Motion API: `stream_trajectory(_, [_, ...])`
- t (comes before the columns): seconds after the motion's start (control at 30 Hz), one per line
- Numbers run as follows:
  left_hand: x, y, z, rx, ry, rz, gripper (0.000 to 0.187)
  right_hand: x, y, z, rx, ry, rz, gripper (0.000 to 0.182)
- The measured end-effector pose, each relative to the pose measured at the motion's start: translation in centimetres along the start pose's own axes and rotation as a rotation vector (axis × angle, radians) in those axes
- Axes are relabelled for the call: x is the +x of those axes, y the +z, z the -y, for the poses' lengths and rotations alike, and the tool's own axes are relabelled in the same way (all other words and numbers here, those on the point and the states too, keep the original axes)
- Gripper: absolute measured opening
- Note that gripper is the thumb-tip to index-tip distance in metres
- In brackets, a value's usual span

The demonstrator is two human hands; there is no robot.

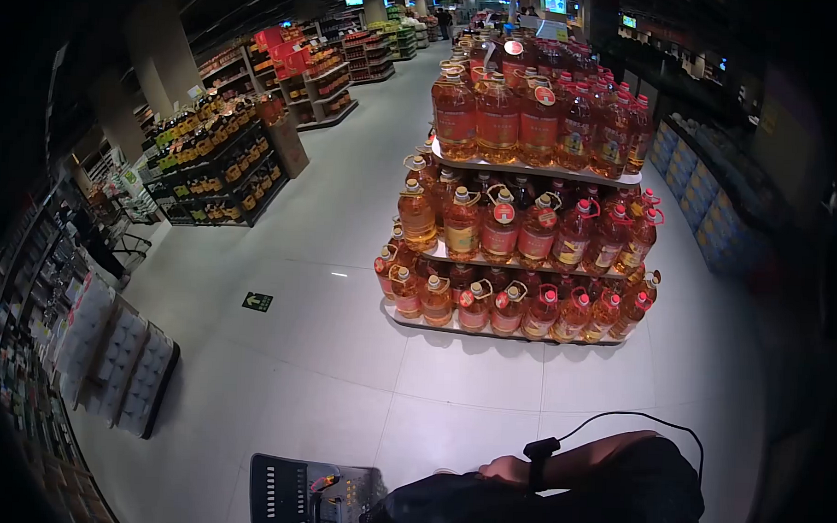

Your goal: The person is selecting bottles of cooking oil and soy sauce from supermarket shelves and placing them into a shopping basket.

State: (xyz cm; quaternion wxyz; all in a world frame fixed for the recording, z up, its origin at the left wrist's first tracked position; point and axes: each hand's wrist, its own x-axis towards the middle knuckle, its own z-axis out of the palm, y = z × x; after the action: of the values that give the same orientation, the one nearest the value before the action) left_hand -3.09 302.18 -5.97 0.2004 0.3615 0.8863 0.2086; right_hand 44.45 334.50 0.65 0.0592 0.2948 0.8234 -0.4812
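My right hand [503, 468] is at the bottom of the head view, in front of my dark clothing. It is partly covered, and its fingers cannot be made out. Around the wrist sits a black strap with a small black device [541, 449], from which a black cable [648, 416] loops to the right. Nearest to the hand, on its left, is a grey plastic shopping basket or cart [278, 493] with slots in its side and a small orange-red item [322, 483] inside. My left hand does not show.
Ahead stands a tiered display [541, 170] stacked with large oil bottles [499, 229]. Packs of white rolls or bottles [125, 362] are piled on the left. Further back are bottle shelves [221, 167], and a green floor sign [258, 301] lies on the pale floor. Blue-patterned boxes [706, 198] line the right.
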Motion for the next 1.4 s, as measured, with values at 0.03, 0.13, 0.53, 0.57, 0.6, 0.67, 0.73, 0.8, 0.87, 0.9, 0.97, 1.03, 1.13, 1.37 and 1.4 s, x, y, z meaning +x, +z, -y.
stream_trajectory(0.03, [1.1, 2.2, 4.1, -0.151, 0.142, -0.067, 0.040, -0.2, 0.0, 0.6, 0.030, -0.023, -0.057, 0.043])
stream_trajectory(0.13, [1.6, 0.2, -2.9, -0.082, -0.001, 0.018, 0.026, -1.1, -0.9, 3.2, -0.030, 0.154, -0.050, 0.031])
stream_trajectory(0.53, [-0.6, 1.0, -5.8, -0.190, 0.015, 0.199, 0.014, -10.9, 16.5, 3.7, -0.222, 0.298, -0.561, 0.026])
stream_trajectory(0.57, [-1.2, 1.3, -5.5, -0.154, 0.012, 0.233, 0.014, -11.5, 17.7, 4.0, -0.293, 0.227, -0.683, 0.022])
stream_trajectory(0.6, [-1.8, 1.5, -5.2, -0.147, -0.009, 0.230, 0.016, -12.4, 18.7, 4.5, -0.345, 0.200, -0.726, 0.021])
stream_trajectory(0.67, [-1.5, 2.9, -1.7, -0.189, 0.006, 0.215, 0.018, -13.5, 20.6, 4.4, -0.382, 0.192, -0.784, 0.020])
stream_trajectory(0.73, [-1.4, 3.6, 1.9, -0.273, -0.019, 0.243, 0.018, -14.7, 22.8, 4.4, -0.476, 0.141, -0.893, 0.020])
stream_trajectory(0.8, [-2.8, 3.6, 0.5, -0.161, -0.040, 0.168, 0.019, -15.4, 24.5, 3.6, -0.438, 0.200, -0.915, 0.020])
stream_trajectory(0.87, [-3.2, 3.3, 1.6, -0.154, -0.038, 0.209, 0.019, -15.7, 25.4, 3.5, -0.432, 0.257, -0.952, 0.016])
stream_trajectory(0.9, [-3.2, 3.0, 1.9, -0.163, -0.047, 0.241, 0.020, -15.6, 25.9, 3.6, -0.418, 0.270, -0.959, 0.016])
stream_trajectory(0.97, [-3.6, 3.6, 2.1, -0.229, -0.038, 0.242, 0.021, -15.9, 26.1, 3.3, -0.431, 0.239, -0.995, 0.015])
stream_trajectory(1.03, [-3.8, 3.8, 1.8, -0.291, -0.039, 0.242, 0.021, -16.2, 26.0, 3.1, -0.417, 0.249, -0.999, 0.015])
stream_trajectory(1.13, [-3.6, 4.0, -0.7, -0.137, -0.047, 0.203, 0.024, -16.2, 26.3, 2.4, -0.407, 0.250, -1.004, 0.015])
stream_trajectory(1.37, [-2.1, 6.3, -6.9, -0.036, 0.083, 0.128, 0.024, -15.1, 22.1, -0.5, -0.218, 0.320, -1.015, 0.031])
stream_trajectory(1.4, [-1.1, 6.5, -8.6, -0.092, -0.037, 0.162, 0.023, -15.4, 20.6, -0.9, -0.182, 0.362, -0.997, 0.046])
